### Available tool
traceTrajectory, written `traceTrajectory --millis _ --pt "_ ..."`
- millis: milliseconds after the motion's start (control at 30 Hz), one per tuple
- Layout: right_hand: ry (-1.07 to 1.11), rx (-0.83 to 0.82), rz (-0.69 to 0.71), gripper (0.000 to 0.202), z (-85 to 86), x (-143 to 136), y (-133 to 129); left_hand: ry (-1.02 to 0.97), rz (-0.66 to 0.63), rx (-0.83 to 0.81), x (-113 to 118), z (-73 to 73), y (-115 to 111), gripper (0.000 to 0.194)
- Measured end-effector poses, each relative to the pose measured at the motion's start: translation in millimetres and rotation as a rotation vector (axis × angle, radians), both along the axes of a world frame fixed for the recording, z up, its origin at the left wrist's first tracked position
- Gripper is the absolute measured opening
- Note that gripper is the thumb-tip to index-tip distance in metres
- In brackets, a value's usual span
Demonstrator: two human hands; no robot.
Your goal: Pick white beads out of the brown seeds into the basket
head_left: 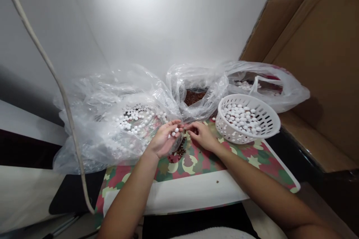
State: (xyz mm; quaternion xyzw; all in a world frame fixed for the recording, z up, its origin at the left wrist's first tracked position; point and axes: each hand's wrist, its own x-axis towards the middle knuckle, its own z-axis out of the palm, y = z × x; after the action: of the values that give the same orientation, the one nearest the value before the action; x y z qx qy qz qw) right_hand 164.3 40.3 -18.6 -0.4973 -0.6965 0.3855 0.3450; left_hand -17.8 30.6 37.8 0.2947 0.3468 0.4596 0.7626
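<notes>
Left hand [162, 140] cradles three visible white balls [176, 130]; right hand [204, 136], cannot tell its grip; one basket [234, 135]

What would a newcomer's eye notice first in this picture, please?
Probably the white slotted basket, standing at the right of the camouflage-patterned covering with many white balls in it. At the left, a large heap of clear plastic catches light, with more balls showing through. Between them, the left hand cradles a few balls, close to the right hand.

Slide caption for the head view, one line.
Left hand holds small white balls, right hand close by; white slotted basket of similar balls stands at right.
</notes>
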Motion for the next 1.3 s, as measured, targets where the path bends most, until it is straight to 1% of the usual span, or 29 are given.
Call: traceTrajectory --millis 67,133,267,367,433,533,633,733,800,933,1000,1067,1167,1300 --pt "-0.142 0.128 0.02 0.022 -1.5 -5.7 -1.7 0.027 -0.008 0.039 0.4 -2.7 -0.4 0.034" --pt "-0.225 0.172 0.053 0.021 -2.4 -9.8 -1.9 0.048 -0.003 0.036 1.4 -6.2 -0.7 0.036" --pt "-0.31 0.17 0.123 0.011 -1.1 -4.3 -0.7 0.07 -0.007 0.019 2.8 -7.7 -2.4 0.039" --pt "-0.33 0.141 0.2 0.011 3.3 9.3 -1.9 0.085 -0.098 0.016 4.9 -2.9 -5.4 0.039" --pt "-0.323 0.107 0.218 0.014 7.0 17.9 -3.1 0.108 -0.143 0.016 7.1 -0.1 -7.6 0.042" --pt "-0.25 0.017 0.222 0.016 11.5 25.2 -3.4 0.146 -0.151 0.05 9.9 0.3 -9.9 0.053" --pt "-0.252 -0.055 0.217 0.02 12.3 27.2 -1.6 0.174 -0.135 0.092 10.4 -3.0 -10.4 0.056" --pt "-0.333 -0.038 0.203 0.014 12.3 27.4 -0.2 0.206 -0.138 0.134 9.0 -6.6 -9.5 0.055" --pt "-0.347 -0.022 0.181 0.012 14.2 27.5 -0.8 0.222 -0.164 0.163 8.0 -8.2 -8.7 0.055" --pt "-0.183 -0.057 0.097 0.017 22.0 28.5 -3.8 0.232 -0.217 0.187 7.8 -8.2 -8.1 0.059" --pt "-0.147 -0.062 0.094 0.019 24.2 29.4 -4.1 0.23 -0.208 0.181 8.5 -7.6 -8.4 0.062" --pt "-0.172 -0.022 0.095 0.017 23.3 30.5 -3.1 0.232 -0.18 0.174 9.2 -7.9 -8.2 0.063" --pt "-0.207 0.053 0.107 0.016 17.1 31.8 0.2 0.236 -0.131 0.182 8.8 -10.6 -6.5 0.058" --pt "-0.292 0.061 0.17 0.017 8.0 31.5 4.2 0.247 -0.119 0.198 7.6 -12.5 -4.7 0.051"
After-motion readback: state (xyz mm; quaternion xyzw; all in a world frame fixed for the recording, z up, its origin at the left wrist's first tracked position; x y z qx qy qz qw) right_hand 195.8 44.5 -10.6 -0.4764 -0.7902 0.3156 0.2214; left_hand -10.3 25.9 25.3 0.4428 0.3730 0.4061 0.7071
